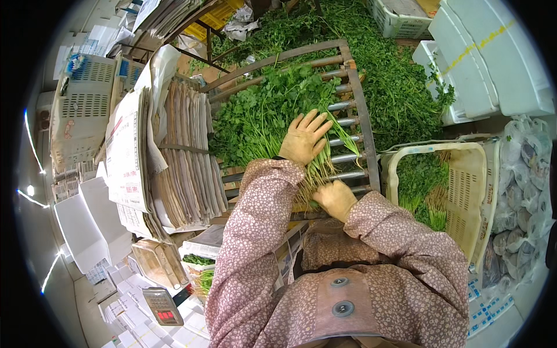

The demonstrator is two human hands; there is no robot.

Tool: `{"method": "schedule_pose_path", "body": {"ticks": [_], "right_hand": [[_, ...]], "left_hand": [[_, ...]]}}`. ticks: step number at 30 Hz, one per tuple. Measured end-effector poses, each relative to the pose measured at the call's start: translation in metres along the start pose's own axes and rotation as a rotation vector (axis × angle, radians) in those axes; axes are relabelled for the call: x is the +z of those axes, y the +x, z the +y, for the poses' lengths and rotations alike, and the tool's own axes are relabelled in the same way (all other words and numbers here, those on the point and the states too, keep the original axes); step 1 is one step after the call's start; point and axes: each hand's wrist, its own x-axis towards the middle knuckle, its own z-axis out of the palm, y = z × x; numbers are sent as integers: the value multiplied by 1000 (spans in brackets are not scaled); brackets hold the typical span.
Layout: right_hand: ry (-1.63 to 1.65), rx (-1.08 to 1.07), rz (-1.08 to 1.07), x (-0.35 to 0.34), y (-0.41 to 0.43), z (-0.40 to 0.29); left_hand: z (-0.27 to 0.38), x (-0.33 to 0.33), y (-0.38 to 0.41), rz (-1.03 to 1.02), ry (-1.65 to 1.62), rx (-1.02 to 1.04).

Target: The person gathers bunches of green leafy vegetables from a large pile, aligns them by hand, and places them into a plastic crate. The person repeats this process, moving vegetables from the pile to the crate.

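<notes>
Leafy cilantro [261, 113] lies in a pile on a metal roller rack [363, 104], its leaves pointing away from me and its pale roots [311, 187] towards me. Flat on top of the stems rests my left hand [305, 138], its fingers spread. At the root ends, my right hand [336, 200] is curled with its fingers bent against the roots; whether it grips any of them is hidden. A few loose stems [343, 135] stick out to the right across the metal rollers.
Bundled newspapers [187, 152] stand against the rack's left side. More greens [391, 95] cover the area beyond and right. A plastic crate [468, 195] holding bunches stands at right, beside plastic bags [522, 191]. Foam boxes [470, 65] are at upper right; a digital scale [163, 306] is at lower left.
</notes>
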Motion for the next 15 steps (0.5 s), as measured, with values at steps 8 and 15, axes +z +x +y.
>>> {"method": "schedule_pose_path", "body": {"ticks": [8,15], "right_hand": [[610,502,232,-73,-62,73],[-86,519,169,-68,2,98]], "left_hand": [[-3,5,-7,14,-17,-25],[4,-5,-3,42,-26,-23]]}}
